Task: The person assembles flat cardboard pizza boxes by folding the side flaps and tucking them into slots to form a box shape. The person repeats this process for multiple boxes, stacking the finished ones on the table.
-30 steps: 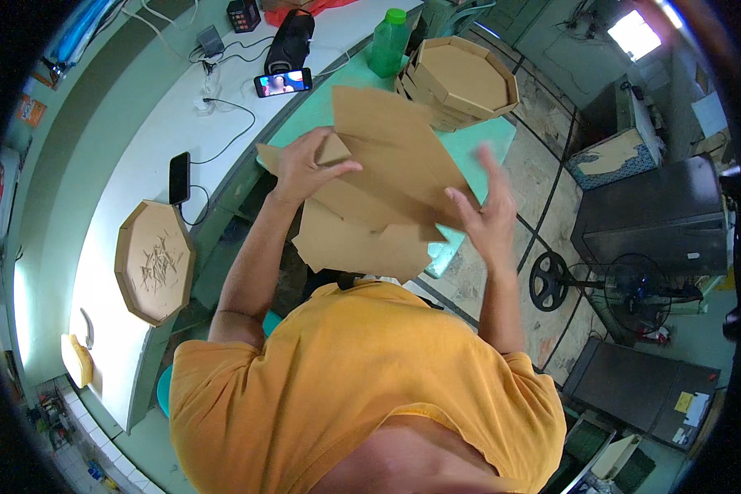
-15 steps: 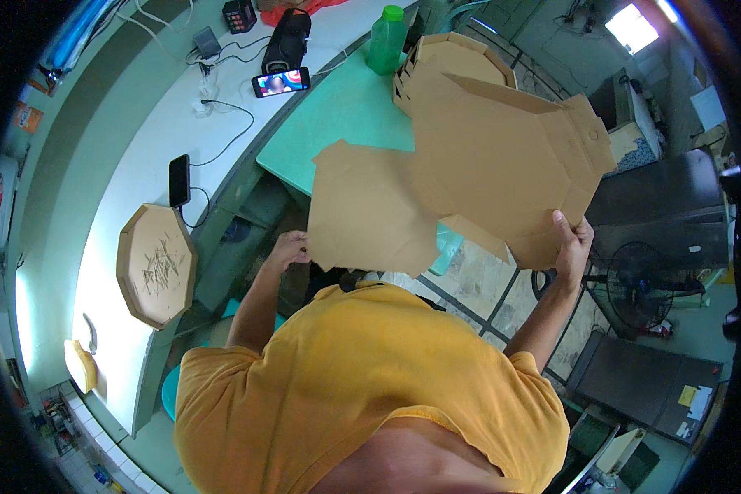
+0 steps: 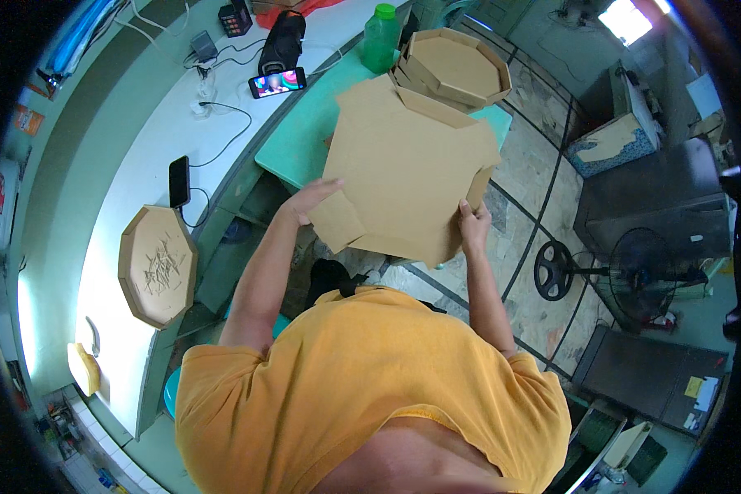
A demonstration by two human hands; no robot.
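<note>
A brown cardboard pizza box (image 3: 412,169), partly unfolded, lies over the near side of the green table, with some edges turned up. My left hand (image 3: 314,199) rests at its left flap, fingers stretched out against the cardboard. At the lower right edge, my right hand (image 3: 473,224) grips the box, thumb on top and the other fingers mostly hidden beneath. Just behind stand folded octagonal cardboard boxes (image 3: 457,66), stacked at the table's far end.
A green bottle (image 3: 380,39) stands on the green table (image 3: 296,140). On the white counter (image 3: 132,165) are a lit phone (image 3: 277,83), a dark phone (image 3: 179,181), cables and an octagonal cardboard tray (image 3: 158,267) of small thin pieces. A fan (image 3: 638,272) stands right.
The cardboard has swung left and lower over the table, its wide spread panels now overlapping in one shape. My right hand moved left with it; my left hand moved up to the left flap.
</note>
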